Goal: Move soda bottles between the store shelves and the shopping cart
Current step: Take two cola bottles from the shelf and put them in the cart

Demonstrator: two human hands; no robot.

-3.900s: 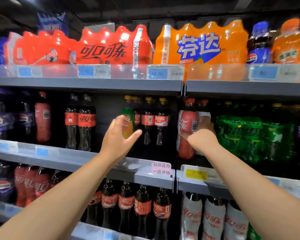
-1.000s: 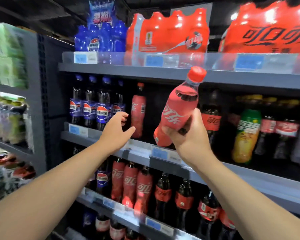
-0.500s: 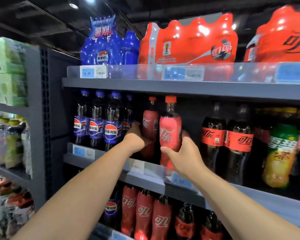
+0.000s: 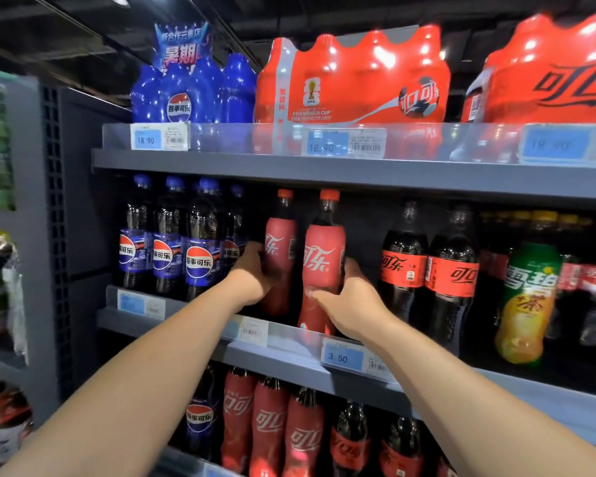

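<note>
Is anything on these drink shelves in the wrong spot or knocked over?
Nothing is spilled or knocked over. One green-and-yellow bottle stands alone among dark cola bottles on the right of the middle shelf, so it may be misplaced.

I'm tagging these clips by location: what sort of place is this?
Most likely a supermarket or convenience store drinks aisle: grey shelves lined with rows of cola bottles, price tags clipped along the shelf edges, and shrink-wrapped multipacks on the top shelf.

Matt grey metal shelf (image 4: 358, 177), glossy red plastic-wrapped multipack (image 4: 355, 77), clear plastic price rail (image 4: 241, 139), matt red-sleeved cola bottle (image 4: 324, 259)
</note>
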